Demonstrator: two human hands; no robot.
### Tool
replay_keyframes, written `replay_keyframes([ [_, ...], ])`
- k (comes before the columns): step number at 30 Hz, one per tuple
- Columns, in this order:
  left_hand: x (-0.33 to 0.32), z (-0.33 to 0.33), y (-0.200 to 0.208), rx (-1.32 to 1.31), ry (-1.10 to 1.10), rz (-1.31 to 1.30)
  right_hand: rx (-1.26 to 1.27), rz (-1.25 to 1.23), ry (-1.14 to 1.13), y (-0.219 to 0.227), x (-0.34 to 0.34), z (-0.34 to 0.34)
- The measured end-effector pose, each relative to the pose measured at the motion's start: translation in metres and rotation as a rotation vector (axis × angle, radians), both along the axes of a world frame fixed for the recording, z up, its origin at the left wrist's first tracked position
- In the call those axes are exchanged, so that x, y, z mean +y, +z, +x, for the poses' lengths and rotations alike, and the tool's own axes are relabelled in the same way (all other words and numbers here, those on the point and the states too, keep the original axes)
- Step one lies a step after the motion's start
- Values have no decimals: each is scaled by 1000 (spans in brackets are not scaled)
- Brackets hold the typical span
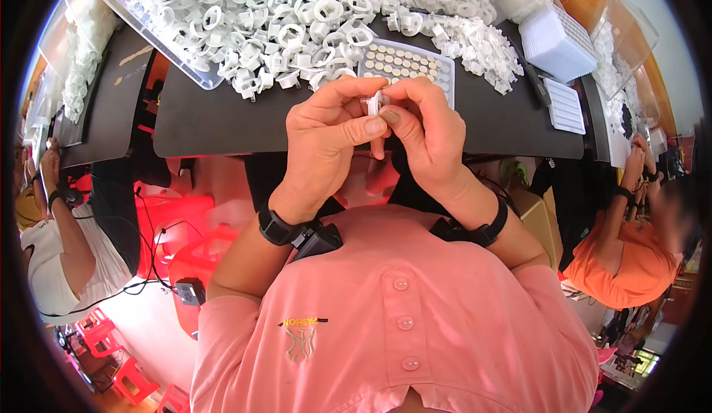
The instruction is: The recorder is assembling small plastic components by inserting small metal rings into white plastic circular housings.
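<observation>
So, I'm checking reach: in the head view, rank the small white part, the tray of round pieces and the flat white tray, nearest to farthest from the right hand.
1. Small white part: held at the fingertips of the right hand.
2. Tray of round pieces: just beyond the hand.
3. Flat white tray: off to the right.

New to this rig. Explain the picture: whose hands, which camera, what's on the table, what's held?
No robot here: these are a person's bare left hand and right hand. The single view comes from a fisheye camera worn on the head, looking down, so straight edges bend. Both hands pinch a small white part in their fingertips; its details are too small to make out. The dark table bears heaped white ring-shaped parts, smaller white pieces and a tray of round discs.
</observation>
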State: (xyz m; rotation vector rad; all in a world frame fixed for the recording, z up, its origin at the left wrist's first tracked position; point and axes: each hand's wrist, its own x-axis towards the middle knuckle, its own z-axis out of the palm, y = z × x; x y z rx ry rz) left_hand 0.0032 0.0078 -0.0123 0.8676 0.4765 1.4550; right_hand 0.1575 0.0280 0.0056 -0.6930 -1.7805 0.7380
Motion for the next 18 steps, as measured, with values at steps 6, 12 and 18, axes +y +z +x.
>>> replay_keyframes([
  [6, 0, 4, 4, -9, 22, -69, -22, 191, -142, -16, 4, -6],
  [12, 1, 7, 1, 8, 60, -35, -84, 169, -165, -19, 1, -6],
  [18, 1, 7, -1, 13, 88, -20, -93, 190, -175, -15, 2, -9],
])
